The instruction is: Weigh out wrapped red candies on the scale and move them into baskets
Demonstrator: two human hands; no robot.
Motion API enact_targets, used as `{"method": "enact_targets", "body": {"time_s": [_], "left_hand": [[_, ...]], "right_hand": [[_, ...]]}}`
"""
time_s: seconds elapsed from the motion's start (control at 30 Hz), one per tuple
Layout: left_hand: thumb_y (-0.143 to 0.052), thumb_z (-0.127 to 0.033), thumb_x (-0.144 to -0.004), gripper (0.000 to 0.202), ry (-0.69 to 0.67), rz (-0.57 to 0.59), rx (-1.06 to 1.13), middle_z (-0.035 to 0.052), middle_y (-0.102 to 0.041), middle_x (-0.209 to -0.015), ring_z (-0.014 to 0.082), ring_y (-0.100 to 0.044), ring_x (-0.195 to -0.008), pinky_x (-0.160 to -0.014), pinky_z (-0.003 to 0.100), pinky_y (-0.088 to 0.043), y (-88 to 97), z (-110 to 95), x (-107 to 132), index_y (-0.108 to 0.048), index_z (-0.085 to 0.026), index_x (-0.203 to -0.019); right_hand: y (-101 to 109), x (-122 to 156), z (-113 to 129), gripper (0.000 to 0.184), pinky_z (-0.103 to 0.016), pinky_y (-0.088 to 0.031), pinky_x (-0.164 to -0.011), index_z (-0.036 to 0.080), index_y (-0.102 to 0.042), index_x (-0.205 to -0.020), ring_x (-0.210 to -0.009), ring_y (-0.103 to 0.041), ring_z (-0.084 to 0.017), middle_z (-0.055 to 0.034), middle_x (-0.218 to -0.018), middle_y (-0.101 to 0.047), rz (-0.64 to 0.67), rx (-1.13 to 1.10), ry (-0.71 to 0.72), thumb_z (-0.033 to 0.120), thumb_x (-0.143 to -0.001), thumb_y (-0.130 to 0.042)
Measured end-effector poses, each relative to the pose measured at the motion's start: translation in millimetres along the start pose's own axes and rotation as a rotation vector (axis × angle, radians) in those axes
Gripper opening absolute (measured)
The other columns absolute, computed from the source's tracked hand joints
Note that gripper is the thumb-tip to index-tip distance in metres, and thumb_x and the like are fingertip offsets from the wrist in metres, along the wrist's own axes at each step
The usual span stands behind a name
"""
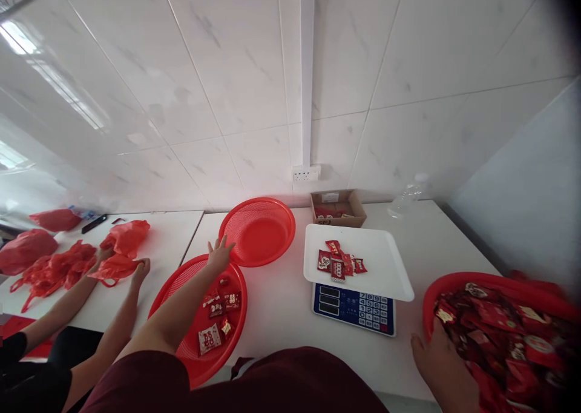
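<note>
Landmark: the scale (354,307), blue-faced keypad, white weighing tray (385,261) on top, standing mid-counter (281,304).

On the tray: a small heap of red sweet packets (339,260); one shows white lettering, too small to read.

Left of the scale: a red mesh basket (181,286) holding a few packets (218,316). Left hand (219,255) reaches out over this basket's far rim, fingers spread and released, fingertips at the edge of a second, tilted red basket (258,230) that leans behind and overlaps it.

Right of the scale: a red bin (481,283) heaped with red wrapped sweets (503,340). Right hand (442,367) rests at the bin's near left rim, fingers down among the wrappers; whether it grips anything I cannot tell — that corner is dark and blurred.

Behind the scale: an open cardboard box (338,208) with a white label, unreadable, against the tiled wall; a white socket strip (307,172) above it; a clear plastic bottle (408,198) lying to the right.

Far left of the scale, on an adjoining counter: another person's two hands (122,261) on a red plastic bag (118,267), more red bags (49,270) piled beyond, a dark pen-like object (94,223).
</note>
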State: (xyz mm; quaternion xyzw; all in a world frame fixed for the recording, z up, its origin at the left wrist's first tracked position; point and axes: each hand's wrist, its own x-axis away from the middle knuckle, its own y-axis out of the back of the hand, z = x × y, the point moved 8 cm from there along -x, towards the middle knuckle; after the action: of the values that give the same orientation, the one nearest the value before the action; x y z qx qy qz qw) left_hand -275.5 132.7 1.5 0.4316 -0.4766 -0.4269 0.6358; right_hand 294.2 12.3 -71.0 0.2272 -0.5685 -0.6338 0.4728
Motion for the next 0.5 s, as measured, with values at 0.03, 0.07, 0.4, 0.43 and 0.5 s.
{"method": "enact_targets", "body": {"time_s": [0.03, 0.07, 0.4, 0.43, 0.5], "left_hand": [[-0.042, -0.003, -0.08, 0.062, -0.015, -0.053, 0.032, 0.0107, -0.02, -0.155, 0.0342, -0.013, -0.142, -0.112, 0.061, -0.011, 6.9, -16.6, -0.2, -0.043, -0.023, -0.139], [-0.04, -0.007, -0.084, 0.058, -0.063, -0.114, 0.071, 0.0116, -0.021, -0.154, 0.0322, -0.012, -0.143, -0.113, 0.058, -0.012, 13.9, -38.4, 0.6, -0.041, -0.021, -0.14], [-0.049, -0.066, -0.08, 0.088, -0.767, -0.006, 0.343, 0.0146, -0.008, -0.157, 0.0337, -0.008, -0.143, -0.112, 0.055, -0.016, 10.6, -312.8, 28.5, -0.014, -0.025, -0.149], [-0.051, -0.071, -0.075, 0.095, -0.755, 0.021, 0.345, 0.0157, -0.006, -0.157, 0.0358, -0.006, -0.143, -0.111, 0.058, -0.015, 7.8, -325.7, 25.2, -0.011, -0.026, -0.15], [-0.053, -0.076, -0.068, 0.104, -0.751, 0.05, 0.322, 0.0167, -0.004, -0.157, 0.0392, -0.004, -0.142, -0.108, 0.064, -0.01, 3.0, -345.0, 19.2, -0.011, -0.027, -0.15]], "right_hand": [[0.4, 0.6, 1.0, 0.071, -0.047, -0.045, -0.092, 0.008, -0.017, -0.147, -0.124, -0.049, -0.034, -0.0202, -0.142, -0.042, 0.01, -0.011, -0.002, 0.044, -0.085, -0.015], [1.5, 1.4, 2.1, 0.071, -0.048, -0.044, -0.093, 0.008, -0.017, -0.147, -0.124, -0.048, -0.034, -0.0207, -0.142, -0.041, 0.019, -0.019, -0.007, 0.044, -0.085, -0.014], [4.6, 4.0, 3.8, 0.072, -0.048, -0.04, -0.097, 0.007, -0.019, -0.145, -0.121, -0.05, -0.035, -0.0204, -0.143, -0.041, 0.034, -0.02, -0.03, 0.044, -0.084, -0.012], [3.5, 3.0, 2.8, 0.071, -0.047, -0.041, -0.097, 0.007, -0.019, -0.145, -0.122, -0.05, -0.034, -0.02, -0.143, -0.041, 0.023, -0.017, -0.023, 0.043, -0.084, -0.014], [1.4, 1.1, 0.6, 0.072, -0.046, -0.042, -0.096, 0.008, -0.018, -0.146, -0.122, -0.051, -0.033, -0.0192, -0.143, -0.041, 0.012, -0.025, -0.017, 0.043, -0.083, -0.016]]}}
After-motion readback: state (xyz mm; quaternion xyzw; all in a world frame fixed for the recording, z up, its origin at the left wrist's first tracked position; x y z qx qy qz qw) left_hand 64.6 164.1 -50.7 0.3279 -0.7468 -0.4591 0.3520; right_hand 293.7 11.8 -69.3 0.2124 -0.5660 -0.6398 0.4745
